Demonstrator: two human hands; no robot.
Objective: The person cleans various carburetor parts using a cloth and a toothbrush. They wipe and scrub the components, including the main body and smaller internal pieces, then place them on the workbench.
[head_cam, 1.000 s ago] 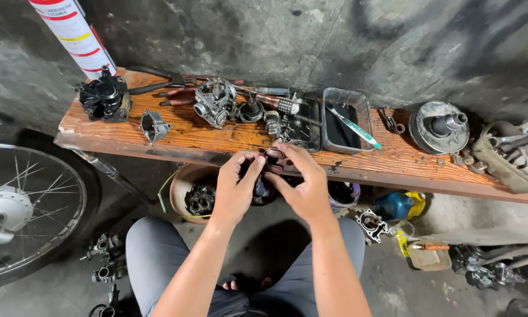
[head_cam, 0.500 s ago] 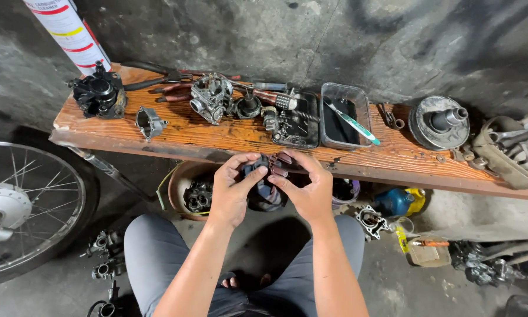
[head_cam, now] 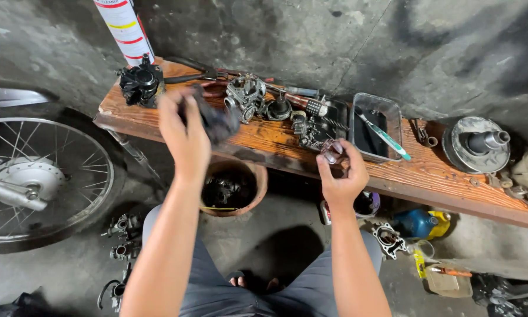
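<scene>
Head view, hands: we are now working with our hands apart, where half a second ago both were pressed together around one small part at the front edge of the bench.
Left hand (head_cam: 185, 132): we are lifting it up and away toward the left end of the bench, fingers closed on a dark rag (head_cam: 217, 120); the hand is blurred, so we are moving it fast.
Right hand (head_cam: 340, 176): we are keeping it low at the front edge, near the middle, fingers pinched narrow around a small metal part (head_cam: 333, 149).
Small metal part: it is sitting at our right fingertips, just over the front edge of the wooden bench (head_cam: 264, 141), below the grey tray (head_cam: 393, 111); its exact shape is too small to tell.
What the change means: we are judging that the two-handed gripping or wiping is ending, with the part left to the right hand alone and the rag going off with the left.
Bench, left end: a black caliper-like casting (head_cam: 140, 85) is standing beside a white spray can (head_cam: 126, 29), with pliers (head_cam: 196, 70) lying along the back edge.
Bench, middle: a carburettor body (head_cam: 245, 94) is resting just right of our left hand.
Tray: a toothbrush (head_cam: 384, 136) is lying across it.
Bench, right end: a round metal drum (head_cam: 475, 144) is standing near the back edge.
Below the bench: a brown bowl (head_cam: 258, 182) of dark parts is sitting on the floor between our hands, and a spoked wheel (head_cam: 41, 176) is standing at the left.
</scene>
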